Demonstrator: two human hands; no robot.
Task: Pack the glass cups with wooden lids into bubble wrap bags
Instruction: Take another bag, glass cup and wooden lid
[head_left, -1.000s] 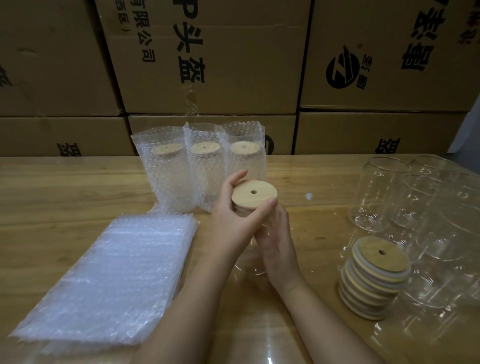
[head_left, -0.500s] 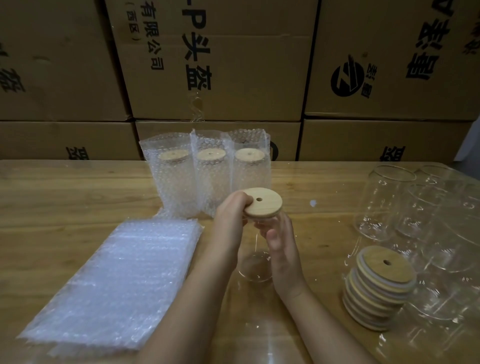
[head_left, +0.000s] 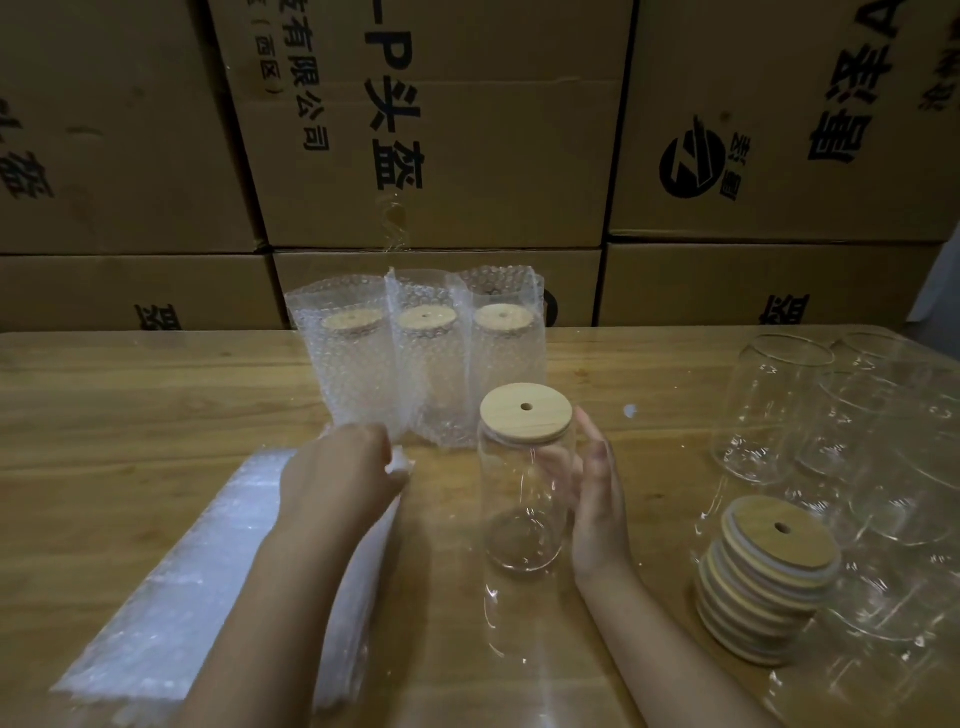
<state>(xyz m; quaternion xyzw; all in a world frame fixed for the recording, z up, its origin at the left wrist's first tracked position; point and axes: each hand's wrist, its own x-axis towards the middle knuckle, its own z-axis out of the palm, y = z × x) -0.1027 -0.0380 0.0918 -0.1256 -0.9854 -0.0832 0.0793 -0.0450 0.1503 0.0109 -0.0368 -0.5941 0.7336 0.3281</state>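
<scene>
One lidded glass cup (head_left: 519, 519) stands mid-frame, right hand (head_left: 597, 499) cupping it.
Head view: smooth, breakable, lid (head_left: 526, 413) probably loose, so grip the body low. Right fingers curve behind the glass; left hand (head_left: 337, 478), left of centre, curls onto the bubble wrap bags (head_left: 208, 587), pinch unclear.

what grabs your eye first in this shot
The lidded glass cup at centre, held by the right hand, stands out first. Behind it three bagged cups stand in a row; a stack of wooden lids and bare glasses sit at the right.
</scene>
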